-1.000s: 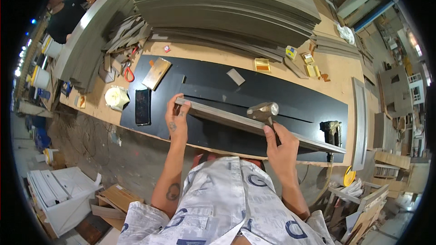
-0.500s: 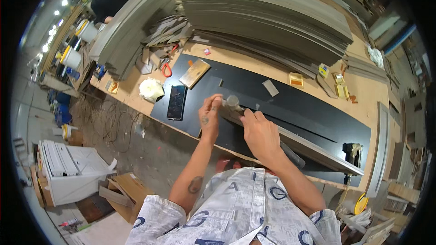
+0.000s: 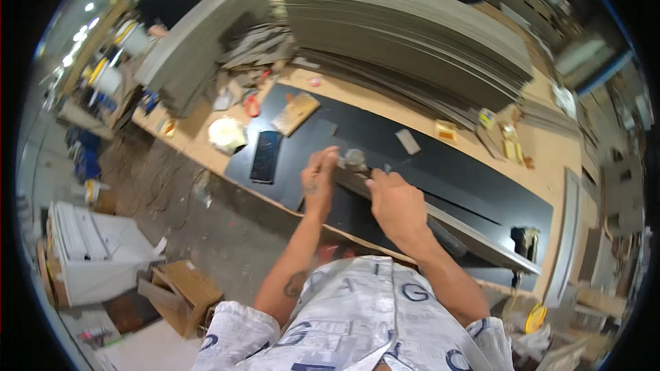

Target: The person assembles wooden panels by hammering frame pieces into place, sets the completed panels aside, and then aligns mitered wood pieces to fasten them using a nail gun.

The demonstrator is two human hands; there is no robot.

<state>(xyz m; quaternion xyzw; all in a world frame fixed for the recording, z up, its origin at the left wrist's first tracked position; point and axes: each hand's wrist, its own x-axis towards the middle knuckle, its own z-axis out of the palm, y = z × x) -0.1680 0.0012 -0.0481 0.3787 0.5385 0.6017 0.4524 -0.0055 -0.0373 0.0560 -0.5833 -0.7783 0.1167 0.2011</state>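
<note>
My right hand (image 3: 399, 206) is closed round a hammer, with its pale round head (image 3: 355, 159) beyond my fingers and its dark grip (image 3: 447, 237) behind my hand. A long, narrow grey board (image 3: 481, 237) lies slantwise across the black panel (image 3: 371, 127) on the bench. At the board's left end is my left hand (image 3: 319, 182), its fingers bent and closed against that end, close beside the hammer head. My fingers partly hide the contact there.
Tall stacks of grey boards (image 3: 405, 34) line the bench's far side. A phone (image 3: 266, 156), a wooden block (image 3: 296, 113), a small grey piece (image 3: 408, 141) and a black tool (image 3: 525, 242) rest on the panel. Red-handled scissors (image 3: 252, 105) lie near scraps. Two people stand beyond.
The whole view has shifted slightly and blurred. Both hands, the hammer and the board keep nearly the same places relative to each other.
</note>
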